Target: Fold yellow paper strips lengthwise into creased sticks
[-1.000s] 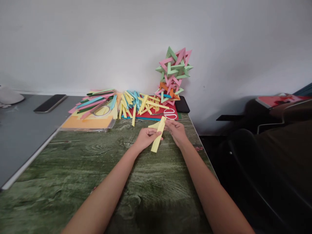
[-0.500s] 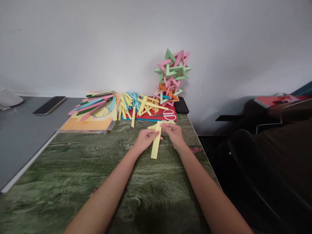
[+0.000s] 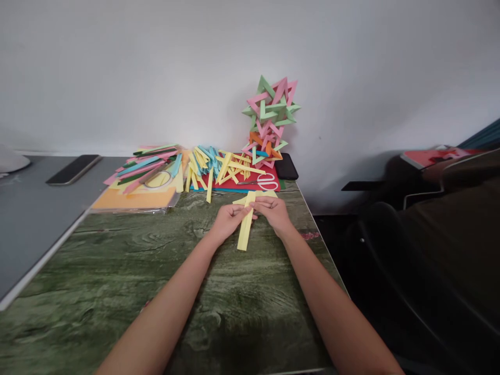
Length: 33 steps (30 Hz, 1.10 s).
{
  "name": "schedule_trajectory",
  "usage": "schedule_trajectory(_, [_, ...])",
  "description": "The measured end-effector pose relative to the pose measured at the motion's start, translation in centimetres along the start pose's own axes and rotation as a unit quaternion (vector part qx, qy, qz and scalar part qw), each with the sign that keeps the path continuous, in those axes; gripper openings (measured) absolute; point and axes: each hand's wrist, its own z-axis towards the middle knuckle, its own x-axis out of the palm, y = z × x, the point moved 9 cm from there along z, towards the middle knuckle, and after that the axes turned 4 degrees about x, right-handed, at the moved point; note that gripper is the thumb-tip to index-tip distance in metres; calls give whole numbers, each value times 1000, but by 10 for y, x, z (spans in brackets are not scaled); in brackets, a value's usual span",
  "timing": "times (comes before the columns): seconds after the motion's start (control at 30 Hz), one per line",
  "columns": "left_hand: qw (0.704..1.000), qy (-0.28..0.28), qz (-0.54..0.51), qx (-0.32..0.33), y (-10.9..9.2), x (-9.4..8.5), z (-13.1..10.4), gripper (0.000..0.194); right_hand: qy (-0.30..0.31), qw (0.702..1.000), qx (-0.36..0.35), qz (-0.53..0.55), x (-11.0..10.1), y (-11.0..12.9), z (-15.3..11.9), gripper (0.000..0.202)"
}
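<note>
**Pinching a yellow strip (image 3: 244,237) from both sides**

Gripping the yellow strip from nine o'clock with the left hand (image 3: 227,221), thumb laid on the front and fingers curled behind. Gripping the same strip from three o'clock with the right hand (image 3: 273,213), thumb and fingertips drawn together close to the left thumb. Holding it near the middle of the green wood-patterned table (image 3: 156,271), tilted, free end towards six o'clock, with a crease running lengthwise. Showing more yellow paper (image 3: 239,201) behind the fingers, at ten and at two; cannot tell whether joined to the strip.

Taking the strip as the clock's centre: at eleven, a heap of yellow and blue strips (image 3: 219,166) on red paper (image 3: 230,185). At one, white-handled scissors (image 3: 267,182), lying near the right hand. Between twelve and one, farther back, a pink, green and orange paper star model (image 3: 273,111) before the wall. Between one and two, a black phone (image 3: 287,166). Around ten, an orange packet (image 3: 136,200) under mixed coloured strips (image 3: 144,161). Farther out, between nine and ten, another phone (image 3: 74,169) on a grey surface (image 3: 35,219).
</note>
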Motion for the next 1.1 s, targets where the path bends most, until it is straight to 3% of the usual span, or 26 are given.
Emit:
schedule_trajectory(0.37, [999, -10, -30, -18, -2, 1, -1, 41, -32, 998, -49, 33, -2, 5, -1, 18])
schedule_trajectory(0.8, [999, 23, 23, 0, 0, 3, 0, 38, -65, 994, -85, 29, -11, 11, 1, 20])
schedule_trajectory(1.0, [996, 28, 80, 32, -7, 4, 0, 34, 65, 997, -40, -11, 13, 9, -1, 20])
schedule_trajectory(1.1, [996, 11, 76, 49, -9, 2, 1, 30, 45, 997, -56, 7, 9, 11, 0, 17])
